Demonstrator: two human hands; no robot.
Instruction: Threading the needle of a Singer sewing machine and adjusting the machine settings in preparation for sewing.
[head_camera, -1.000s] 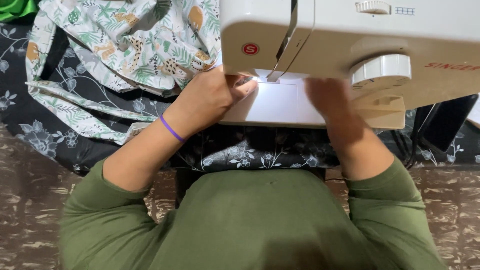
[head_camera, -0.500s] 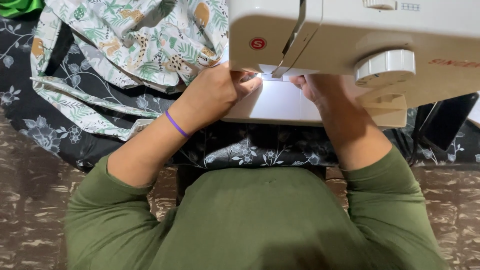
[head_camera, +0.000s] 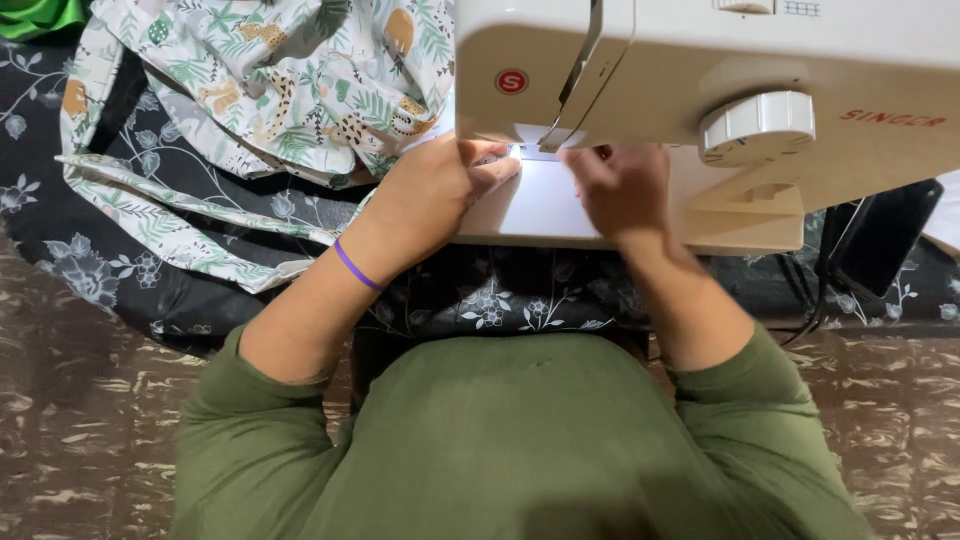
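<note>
We see a cream sewing machine (head_camera: 700, 90) standing upright on the table, its head arching over our fingers (head_camera: 495, 165) and hiding the fingertips beneath it. Its flat lit bed lies directly under and between our fingers. A white ribbed dial sits on the front, up and to the right of them. Printed fabric (head_camera: 280, 90), pale with green leaves and orange animals, lies crumpled to the left of our fingers, touching them.

A black tablecloth with pale flowers (head_camera: 80, 260) drapes under my work, and a scrap of bright green cloth (head_camera: 40, 15) peeks in at the far left corner. Below me spreads a brown marbled floor (head_camera: 70, 450), and a black stand (head_camera: 880, 240) sits off to the right.
</note>
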